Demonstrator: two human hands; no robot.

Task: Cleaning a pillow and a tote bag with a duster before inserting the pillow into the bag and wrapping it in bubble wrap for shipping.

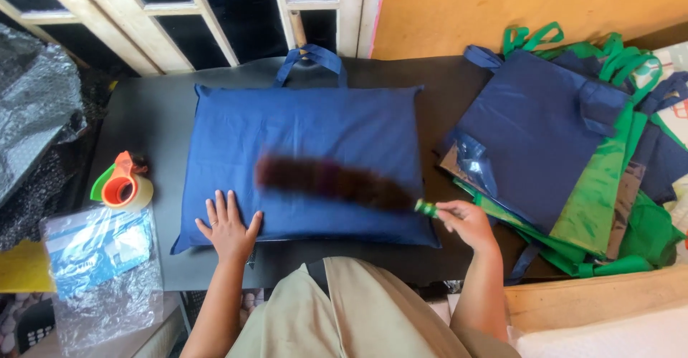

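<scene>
Near the bench's front edge, the left hand (229,227) lies flat with fingers spread wide on the flat dark blue fabric bag (308,161). The right hand (466,222) has its fingers closed on the green handle of a dark brown, motion-blurred duster (333,180) lying across the bag. An orange tape dispenser (123,184) sits by the left edge. Stacked blue and green fabric bags (573,150) fill the right end.

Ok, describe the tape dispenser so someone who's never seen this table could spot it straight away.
Start at the dark table with the big blue bag lying flat in its middle. Look just off the bag's left edge, above a clear plastic packet. The tape dispenser is there: an orange and green holder around a roll of tape, the only small round thing there.
</scene>
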